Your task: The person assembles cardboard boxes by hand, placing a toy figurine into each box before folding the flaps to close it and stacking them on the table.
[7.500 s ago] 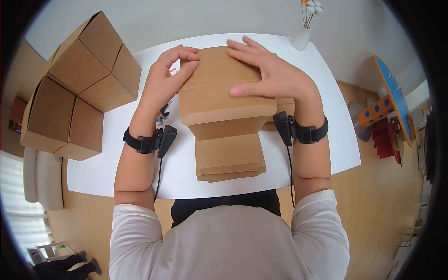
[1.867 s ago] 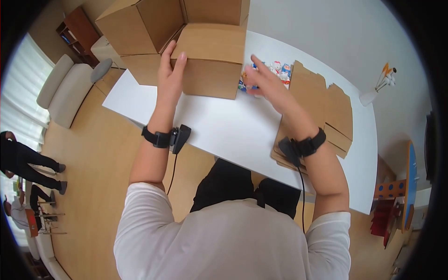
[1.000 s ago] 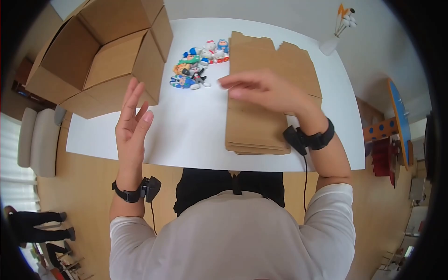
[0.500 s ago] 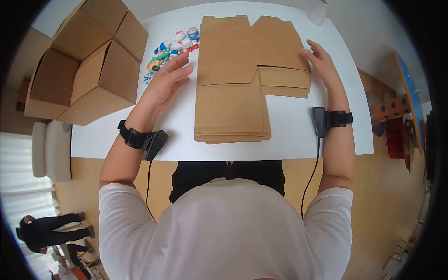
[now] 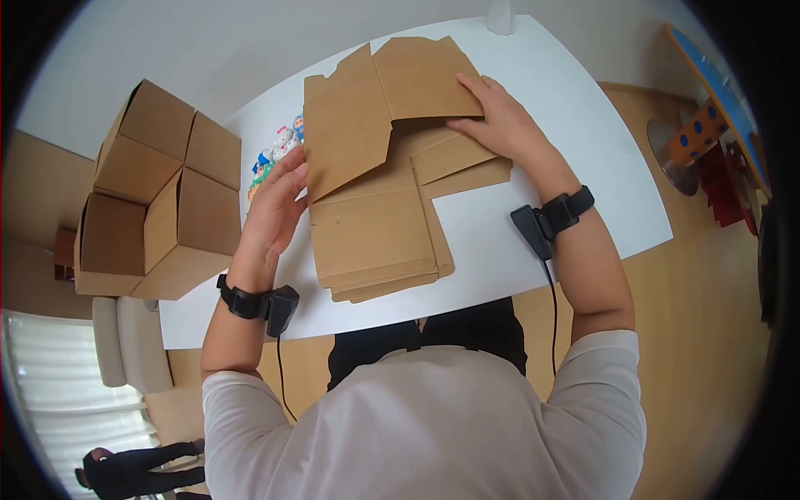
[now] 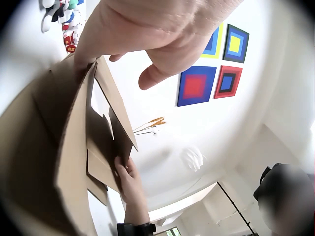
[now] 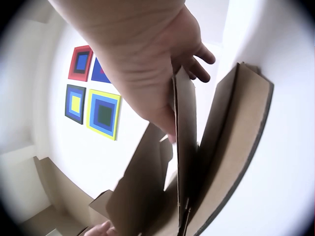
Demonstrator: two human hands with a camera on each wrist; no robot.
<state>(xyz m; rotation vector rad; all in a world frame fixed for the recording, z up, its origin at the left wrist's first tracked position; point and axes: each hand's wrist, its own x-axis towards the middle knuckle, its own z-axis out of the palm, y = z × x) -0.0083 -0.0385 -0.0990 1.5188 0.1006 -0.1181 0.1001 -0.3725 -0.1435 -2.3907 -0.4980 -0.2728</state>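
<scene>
In the head view, a flattened cardboard box (image 5: 350,129) lies uppermost on a stack of folded cardboard (image 5: 371,237), its near edge raised off the sheets beneath. My right hand (image 5: 510,125) pinches its right edge between thumb and fingers. The right wrist view shows the thumb and fingers of that hand on opposite sides of the cardboard panel (image 7: 186,128). My left hand (image 5: 275,204) touches the left edge with extended fingers. In the left wrist view, its fingertips go behind the cardboard while the thumb (image 6: 150,77) points away from it.
An open cardboard box (image 5: 212,208) with raised flaps stands on the left. Small toy figurines (image 5: 283,146) sit between it and the stack. A white vase (image 5: 500,17) stands at the back of the white table (image 5: 575,150). Another person (image 5: 142,471) is at lower left.
Both hands have left the assembled box at left and come to the flat stack. The top flattened box has been raised and turned slightly, its right edge pinched by my right hand.
</scene>
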